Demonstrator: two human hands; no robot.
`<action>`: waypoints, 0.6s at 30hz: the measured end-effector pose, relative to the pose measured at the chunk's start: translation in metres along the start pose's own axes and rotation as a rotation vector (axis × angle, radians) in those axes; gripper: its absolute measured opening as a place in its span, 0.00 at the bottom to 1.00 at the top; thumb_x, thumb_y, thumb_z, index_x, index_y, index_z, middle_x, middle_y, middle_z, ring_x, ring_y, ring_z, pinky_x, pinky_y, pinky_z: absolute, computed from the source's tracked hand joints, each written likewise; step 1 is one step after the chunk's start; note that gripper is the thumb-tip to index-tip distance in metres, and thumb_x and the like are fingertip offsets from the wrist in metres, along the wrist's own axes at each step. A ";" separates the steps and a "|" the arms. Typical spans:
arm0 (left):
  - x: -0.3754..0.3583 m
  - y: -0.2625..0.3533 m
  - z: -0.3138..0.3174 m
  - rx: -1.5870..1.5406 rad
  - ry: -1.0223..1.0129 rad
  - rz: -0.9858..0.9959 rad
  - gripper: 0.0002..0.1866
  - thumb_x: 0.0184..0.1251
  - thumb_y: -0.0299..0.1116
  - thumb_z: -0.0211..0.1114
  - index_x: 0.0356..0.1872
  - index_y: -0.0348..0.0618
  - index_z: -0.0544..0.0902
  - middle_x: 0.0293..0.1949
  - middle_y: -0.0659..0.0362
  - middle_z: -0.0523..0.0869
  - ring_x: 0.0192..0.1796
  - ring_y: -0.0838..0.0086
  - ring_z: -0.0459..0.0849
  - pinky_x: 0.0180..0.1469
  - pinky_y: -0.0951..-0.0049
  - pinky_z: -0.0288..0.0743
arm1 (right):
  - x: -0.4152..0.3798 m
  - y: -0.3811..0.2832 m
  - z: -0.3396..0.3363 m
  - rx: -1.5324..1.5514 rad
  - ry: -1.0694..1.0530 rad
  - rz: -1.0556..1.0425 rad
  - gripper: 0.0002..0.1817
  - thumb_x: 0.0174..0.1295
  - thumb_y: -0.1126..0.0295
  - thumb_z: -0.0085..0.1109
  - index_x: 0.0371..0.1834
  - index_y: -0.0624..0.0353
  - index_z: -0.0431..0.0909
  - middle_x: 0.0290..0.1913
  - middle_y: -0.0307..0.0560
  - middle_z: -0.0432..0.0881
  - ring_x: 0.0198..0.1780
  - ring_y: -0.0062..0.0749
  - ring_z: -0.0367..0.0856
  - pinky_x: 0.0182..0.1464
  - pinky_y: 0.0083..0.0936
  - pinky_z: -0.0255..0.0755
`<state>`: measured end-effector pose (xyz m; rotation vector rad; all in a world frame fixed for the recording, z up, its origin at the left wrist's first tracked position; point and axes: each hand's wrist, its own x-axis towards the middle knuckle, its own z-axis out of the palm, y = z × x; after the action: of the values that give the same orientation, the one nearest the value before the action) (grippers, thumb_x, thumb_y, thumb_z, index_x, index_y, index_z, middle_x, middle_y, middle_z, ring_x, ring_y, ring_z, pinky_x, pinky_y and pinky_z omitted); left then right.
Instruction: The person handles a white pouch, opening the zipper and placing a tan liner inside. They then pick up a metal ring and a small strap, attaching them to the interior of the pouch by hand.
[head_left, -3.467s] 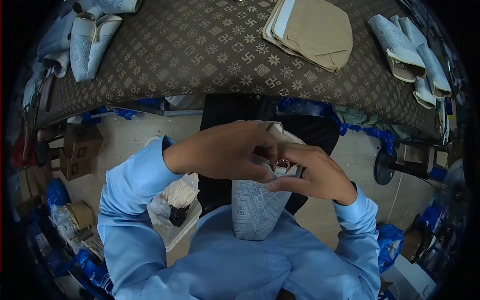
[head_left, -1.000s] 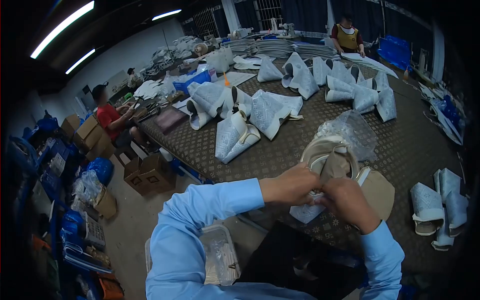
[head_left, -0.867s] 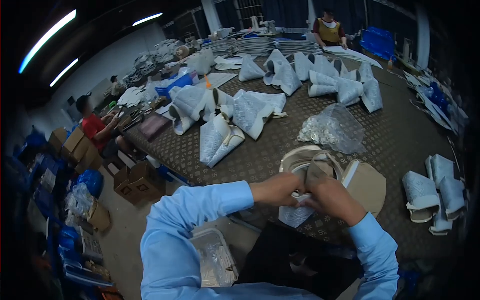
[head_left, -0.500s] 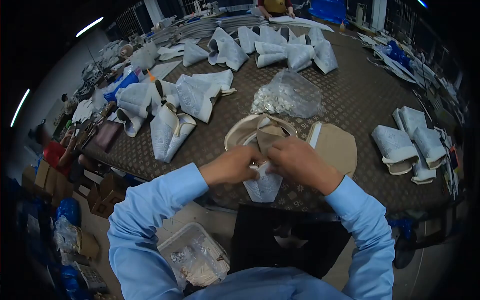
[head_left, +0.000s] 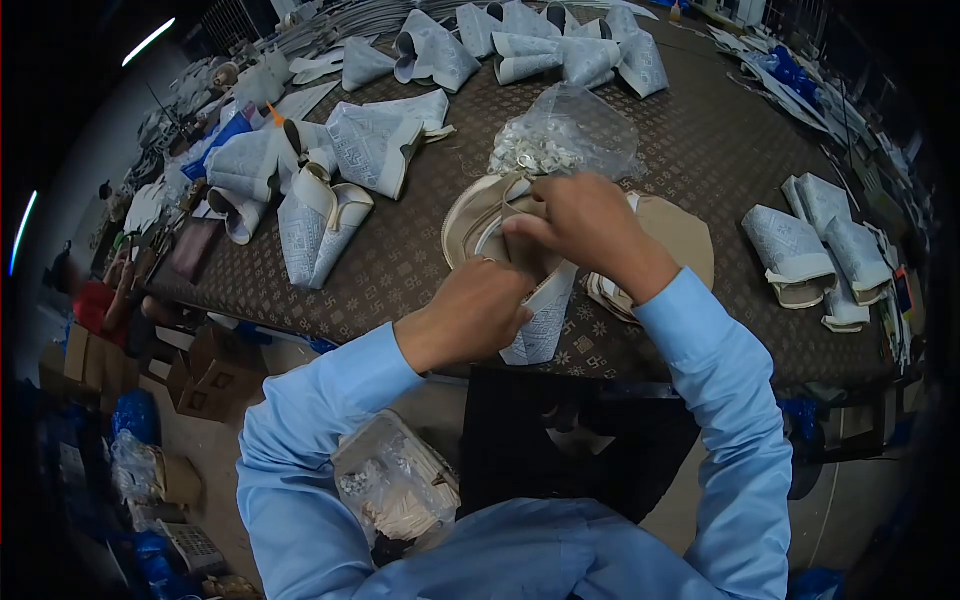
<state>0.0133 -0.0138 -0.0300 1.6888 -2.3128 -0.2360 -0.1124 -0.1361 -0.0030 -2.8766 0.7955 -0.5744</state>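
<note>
A white-and-grey patterned fabric piece [head_left: 540, 322] with a beige lining [head_left: 478, 222] stands on the table in front of me, its curved rim turned up. My left hand [head_left: 475, 312] is closed on its near left edge, fingertips partly hidden. At the upper rim, my right hand [head_left: 588, 222] grips the lining between thumb and bent fingers. Just right of it lies a flat beige fabric piece [head_left: 680, 240], partly covered by my right wrist. A clear plastic bag [head_left: 560, 135] of small shiny pieces is just beyond my right hand.
Several similar patterned pieces stand at the left [head_left: 325, 225] and the back [head_left: 440, 55]; more lie on the right [head_left: 790, 245]. The brown patterned table [head_left: 420, 270] ends close to my body. Below it is a white bin [head_left: 385, 440]. A person in red [head_left: 105, 305] is at far left.
The view has tipped downward. My hands have moved apart: the right went up to the lining's rim, the left stayed lower at the near edge. The fabric piece is turned slightly.
</note>
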 end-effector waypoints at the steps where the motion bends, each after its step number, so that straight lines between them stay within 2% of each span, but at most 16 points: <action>1: 0.003 0.001 -0.001 0.007 0.007 0.009 0.08 0.54 0.32 0.65 0.29 0.38 0.81 0.26 0.46 0.82 0.35 0.51 0.82 0.41 0.55 0.74 | 0.006 -0.005 0.004 -0.009 0.010 0.001 0.16 0.55 0.57 0.63 0.28 0.62 0.80 0.30 0.57 0.82 0.33 0.48 0.83 0.34 0.37 0.75; 4: 0.009 0.006 -0.003 0.013 -0.046 -0.002 0.09 0.53 0.33 0.66 0.27 0.37 0.80 0.26 0.47 0.82 0.35 0.50 0.82 0.41 0.56 0.74 | 0.015 0.001 0.030 -0.016 0.004 -0.017 0.14 0.54 0.60 0.61 0.28 0.62 0.81 0.30 0.59 0.82 0.35 0.50 0.83 0.37 0.42 0.76; 6: 0.005 -0.001 -0.005 -0.028 -0.031 0.002 0.11 0.53 0.35 0.67 0.31 0.37 0.81 0.26 0.48 0.82 0.35 0.51 0.82 0.41 0.56 0.74 | 0.016 0.008 0.046 -0.054 -0.140 0.004 0.09 0.52 0.65 0.60 0.29 0.60 0.81 0.31 0.59 0.82 0.36 0.52 0.82 0.40 0.43 0.76; 7: 0.003 -0.002 -0.009 0.002 0.000 0.017 0.11 0.53 0.35 0.67 0.31 0.37 0.81 0.26 0.48 0.82 0.35 0.51 0.82 0.41 0.56 0.74 | 0.012 0.015 0.046 0.043 -0.140 -0.125 0.10 0.52 0.64 0.60 0.28 0.61 0.80 0.29 0.59 0.81 0.34 0.52 0.81 0.38 0.42 0.75; 8: -0.004 -0.002 -0.011 -0.137 0.048 0.020 0.13 0.53 0.36 0.68 0.34 0.37 0.81 0.26 0.48 0.82 0.35 0.52 0.82 0.41 0.56 0.74 | 0.006 0.021 0.043 0.142 -0.149 -0.255 0.12 0.53 0.63 0.59 0.27 0.62 0.79 0.27 0.59 0.80 0.33 0.53 0.80 0.36 0.42 0.73; 9: -0.006 0.001 -0.018 -0.282 0.083 0.024 0.16 0.53 0.37 0.68 0.38 0.37 0.81 0.26 0.49 0.83 0.35 0.53 0.82 0.41 0.56 0.74 | 0.004 0.022 0.037 0.129 -0.128 -0.261 0.12 0.53 0.63 0.59 0.27 0.62 0.79 0.27 0.59 0.80 0.33 0.53 0.80 0.36 0.42 0.73; 10: -0.004 0.007 -0.039 -0.384 -0.076 -0.192 0.17 0.53 0.34 0.67 0.43 0.37 0.79 0.34 0.49 0.82 0.40 0.52 0.81 0.43 0.58 0.73 | 0.002 0.021 0.033 0.179 -0.198 -0.278 0.11 0.52 0.64 0.59 0.27 0.63 0.78 0.27 0.59 0.80 0.33 0.53 0.80 0.36 0.41 0.73; 11: 0.003 -0.001 -0.039 -0.377 -0.075 -0.188 0.17 0.53 0.34 0.67 0.43 0.37 0.79 0.34 0.49 0.82 0.40 0.52 0.81 0.43 0.58 0.73 | -0.001 0.021 0.029 0.234 -0.274 -0.292 0.11 0.52 0.66 0.59 0.27 0.64 0.77 0.27 0.59 0.80 0.33 0.54 0.80 0.37 0.40 0.73; 13: 0.017 -0.024 -0.022 -0.019 0.566 -0.017 0.18 0.52 0.26 0.66 0.46 0.38 0.78 0.42 0.50 0.78 0.45 0.53 0.77 0.49 0.61 0.70 | -0.003 0.018 0.020 0.323 -0.261 -0.309 0.11 0.52 0.67 0.58 0.27 0.66 0.77 0.26 0.60 0.79 0.30 0.54 0.78 0.35 0.40 0.72; 14: 0.023 -0.027 -0.014 -0.038 0.519 -0.029 0.15 0.50 0.23 0.65 0.42 0.37 0.77 0.44 0.50 0.75 0.48 0.52 0.74 0.49 0.63 0.69 | -0.003 0.014 0.015 0.292 -0.302 -0.259 0.09 0.49 0.69 0.57 0.29 0.65 0.79 0.29 0.61 0.80 0.33 0.56 0.79 0.37 0.41 0.73; 16: 0.030 -0.030 -0.007 0.032 0.494 -0.035 0.13 0.50 0.23 0.65 0.39 0.37 0.78 0.43 0.50 0.76 0.48 0.54 0.74 0.48 0.63 0.69 | -0.003 0.014 0.012 0.257 -0.349 -0.211 0.10 0.47 0.72 0.57 0.31 0.63 0.81 0.32 0.62 0.81 0.35 0.57 0.80 0.40 0.43 0.74; 18: 0.032 -0.033 -0.003 0.091 0.452 -0.050 0.11 0.49 0.24 0.65 0.36 0.38 0.78 0.42 0.51 0.76 0.47 0.55 0.74 0.47 0.63 0.68 | -0.010 0.017 0.016 0.389 -0.220 -0.158 0.09 0.49 0.70 0.58 0.30 0.66 0.79 0.30 0.63 0.80 0.35 0.58 0.79 0.39 0.43 0.73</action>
<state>0.0354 -0.0541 -0.0325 1.6375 -1.9723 0.2247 -0.1220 -0.1459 -0.0245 -2.5926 0.3770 -0.3680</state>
